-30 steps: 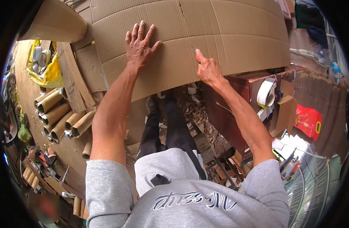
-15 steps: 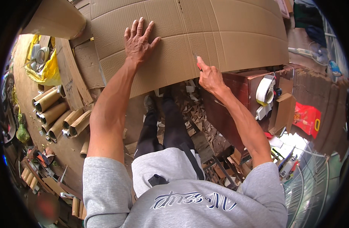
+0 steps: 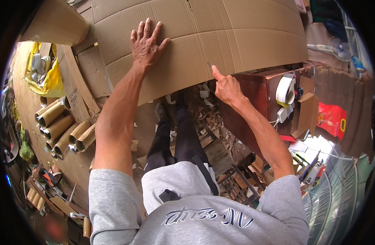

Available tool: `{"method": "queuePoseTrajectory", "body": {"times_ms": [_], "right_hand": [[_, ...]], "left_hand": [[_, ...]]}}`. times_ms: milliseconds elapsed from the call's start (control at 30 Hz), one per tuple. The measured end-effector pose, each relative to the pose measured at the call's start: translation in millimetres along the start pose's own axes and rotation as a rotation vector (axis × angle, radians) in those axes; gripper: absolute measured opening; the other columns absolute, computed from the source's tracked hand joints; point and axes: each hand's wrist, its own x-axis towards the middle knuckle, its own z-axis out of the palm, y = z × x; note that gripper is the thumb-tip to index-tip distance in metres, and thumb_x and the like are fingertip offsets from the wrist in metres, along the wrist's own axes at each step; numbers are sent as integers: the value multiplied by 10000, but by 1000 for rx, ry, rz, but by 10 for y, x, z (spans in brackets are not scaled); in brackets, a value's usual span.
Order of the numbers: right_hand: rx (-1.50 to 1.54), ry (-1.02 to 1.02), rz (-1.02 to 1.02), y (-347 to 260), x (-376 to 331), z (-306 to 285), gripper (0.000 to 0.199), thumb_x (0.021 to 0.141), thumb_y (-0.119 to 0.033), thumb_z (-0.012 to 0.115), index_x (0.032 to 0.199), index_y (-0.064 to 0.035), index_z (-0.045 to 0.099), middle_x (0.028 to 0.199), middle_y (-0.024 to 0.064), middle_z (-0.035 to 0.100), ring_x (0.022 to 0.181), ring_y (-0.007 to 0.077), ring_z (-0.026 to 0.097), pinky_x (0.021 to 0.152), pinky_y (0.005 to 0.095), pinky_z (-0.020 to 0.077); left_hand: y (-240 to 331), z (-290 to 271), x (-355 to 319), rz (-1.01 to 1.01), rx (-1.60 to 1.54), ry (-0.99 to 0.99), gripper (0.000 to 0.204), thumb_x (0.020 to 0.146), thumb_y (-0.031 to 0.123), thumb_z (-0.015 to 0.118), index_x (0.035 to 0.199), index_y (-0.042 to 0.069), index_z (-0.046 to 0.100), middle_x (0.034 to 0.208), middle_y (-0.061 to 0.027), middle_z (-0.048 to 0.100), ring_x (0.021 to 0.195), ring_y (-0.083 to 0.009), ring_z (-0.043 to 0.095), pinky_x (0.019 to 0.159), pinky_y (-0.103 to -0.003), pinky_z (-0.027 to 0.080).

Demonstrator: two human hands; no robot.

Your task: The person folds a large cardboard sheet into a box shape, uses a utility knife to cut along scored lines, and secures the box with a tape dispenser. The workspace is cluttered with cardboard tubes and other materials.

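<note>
A large creased sheet of brown corrugated cardboard (image 3: 175, 57) spreads across the top of the view, its near edge above my legs. My left hand (image 3: 147, 49) lies flat on it, fingers spread. Close to that near edge, my right hand (image 3: 228, 87) is closed around a small red-handled utility knife (image 3: 210, 64), index finger stretched along it. The thin blade points away from me at the cardboard, near a vertical crease. Most of the handle is hidden in my fist, and I cannot tell how deep the tip sits.
Cardboard tubes (image 3: 60, 126) lie at the left below a yellow bag (image 3: 46, 79) of tape rolls. On the right, a dark red cabinet (image 3: 252, 98) stands by a white tape dispenser (image 3: 285, 90) and a red bag (image 3: 331, 120). Cardboard scraps (image 3: 220, 126) litter the floor by my legs.
My right hand has drawn the knife a little nearer to me, toward the cardboard's near edge. My left hand stays flat on the sheet; the whole view has shifted slightly.
</note>
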Motion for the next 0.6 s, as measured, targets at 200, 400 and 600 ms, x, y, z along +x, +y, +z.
{"method": "queuePoseTrajectory", "body": {"times_ms": [200, 400, 600], "right_hand": [[-13, -22, 11, -18, -50, 1, 721, 764, -23, 604, 1471, -36, 466, 813, 315, 678, 811, 487, 688, 771, 552, 559], [-52, -18, 33, -75, -85, 2, 659, 823, -32, 588, 1472, -67, 476, 766, 285, 671, 759, 478, 676, 726, 545, 551], [42, 30, 45, -8, -143, 80, 623, 871, -60, 576, 1484, -101, 472, 789, 290, 670, 766, 488, 665, 747, 556, 536]], "left_hand": [[-2, 7, -4, 2, -2, -15, 680, 963, 640, 495, 1550, 304, 424, 1655, -74, 306, 1532, -282, 245, 1229, -515, 145], [10, 9, -13, 0, -22, -18, 668, 973, 622, 496, 1554, 302, 418, 1656, -80, 303, 1539, -277, 229, 1234, -512, 127], [29, -33, -9, -9, -19, -29, 670, 968, 609, 519, 1552, 294, 425, 1654, -86, 306, 1540, -282, 228, 1233, -517, 127]]}}
